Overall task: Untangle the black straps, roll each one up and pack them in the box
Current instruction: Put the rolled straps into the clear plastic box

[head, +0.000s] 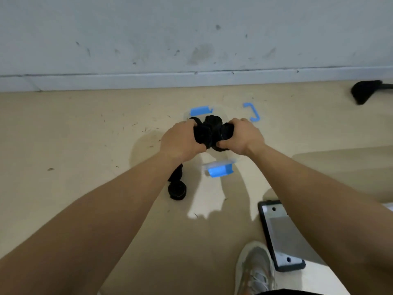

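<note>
Both hands — left hand (182,141), right hand (242,137) — clutch rolled black straps (210,130) over the clear box (221,167), one loose roll (177,189) lying beside it.

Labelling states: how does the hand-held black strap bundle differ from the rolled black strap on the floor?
The left hand and right hand grip the black strap bundle; the rolled black strap lies untouched. The bundle is over the clear blue-latched box; the rolled strap is outside it. Both are black.

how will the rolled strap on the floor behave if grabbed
The rolled strap looks like soft cloth, so likely light and squashy. A loose part trails from the coil, so it may unroll unless held around.
</note>
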Demonstrator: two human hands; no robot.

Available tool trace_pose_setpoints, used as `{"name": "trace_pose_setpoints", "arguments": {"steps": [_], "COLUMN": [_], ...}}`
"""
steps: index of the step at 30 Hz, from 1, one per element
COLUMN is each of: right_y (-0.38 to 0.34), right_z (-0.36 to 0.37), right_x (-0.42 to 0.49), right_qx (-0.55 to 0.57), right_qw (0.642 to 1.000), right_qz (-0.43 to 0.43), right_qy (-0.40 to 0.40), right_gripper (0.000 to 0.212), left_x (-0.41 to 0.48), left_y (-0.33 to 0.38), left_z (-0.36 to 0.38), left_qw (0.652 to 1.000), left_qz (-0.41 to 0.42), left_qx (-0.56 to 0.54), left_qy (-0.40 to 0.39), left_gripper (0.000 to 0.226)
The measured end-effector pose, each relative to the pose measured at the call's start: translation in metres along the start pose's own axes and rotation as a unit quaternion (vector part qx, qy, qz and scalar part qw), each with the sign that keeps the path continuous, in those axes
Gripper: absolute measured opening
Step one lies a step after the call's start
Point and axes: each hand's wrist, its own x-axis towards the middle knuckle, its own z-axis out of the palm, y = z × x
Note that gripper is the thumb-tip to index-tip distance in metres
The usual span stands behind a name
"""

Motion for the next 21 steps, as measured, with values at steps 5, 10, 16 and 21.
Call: {"name": "trace_pose_setpoints", "arguments": {"steps": [5,10,16,21], "right_y": [0.016,0.012,0.011,0.005], "right_z": [0.023,0.042,0.074,0.096], "right_x": [0.024,0.054,0.077,0.074], "right_qx": [-0.064,-0.180,-0.245,-0.213], "right_qw": [0.998,0.982,0.965,0.975], "right_qz": [-0.005,-0.058,-0.092,-0.051], "right_qy": [-0.030,0.005,0.007,0.029], "right_gripper": [0.052,0.044,0.038,0.028], "left_x": [0.037,0.068,0.083,0.084], "left_y": [-0.003,-0.019,-0.020,-0.013], "left_z": [0.037,0.060,0.075,0.083], "left_qw": [0.997,0.981,0.961,0.951], "left_qz": [0.002,0.025,0.038,0.004], "left_qx": [0.059,0.189,0.273,0.308], "left_qy": [-0.042,-0.022,-0.024,-0.017], "left_gripper": [0.055,0.046,0.038,0.034]}}
